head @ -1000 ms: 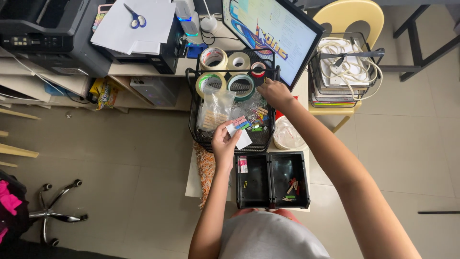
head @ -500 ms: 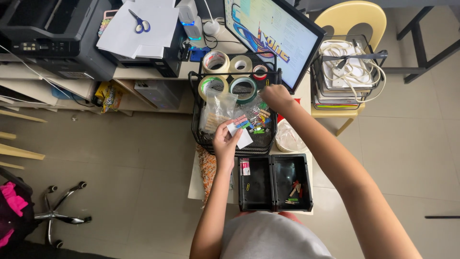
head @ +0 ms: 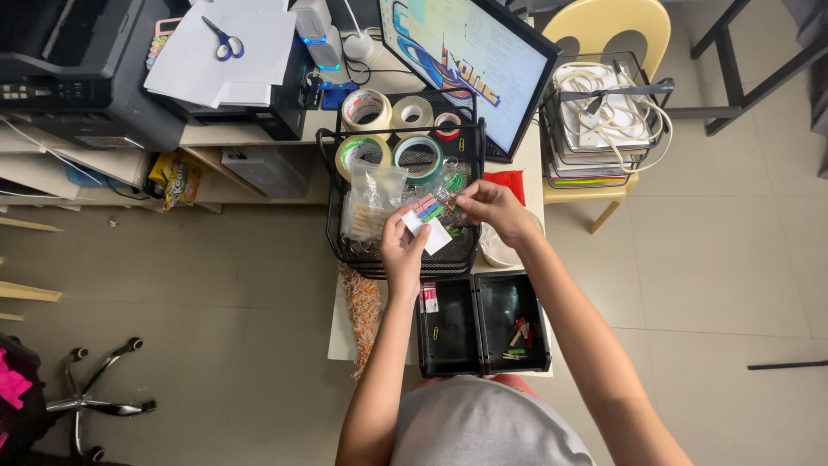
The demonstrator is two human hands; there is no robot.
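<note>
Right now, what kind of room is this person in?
Probably a home office or craft desk. There is a computer monitor, a printer with scissors on paper, and a black mesh basket holding tape rolls.

Between the fingers (head: 405, 237) of the left hand (head: 402, 250) sits a matt white paper card (head: 429, 229) with colored strips. Below them, the basket (head: 345, 246) is black metal mesh; beyond them lie glossy tape rolls (head: 366, 110) and clear crinkled plastic bags (head: 371, 203).
</note>
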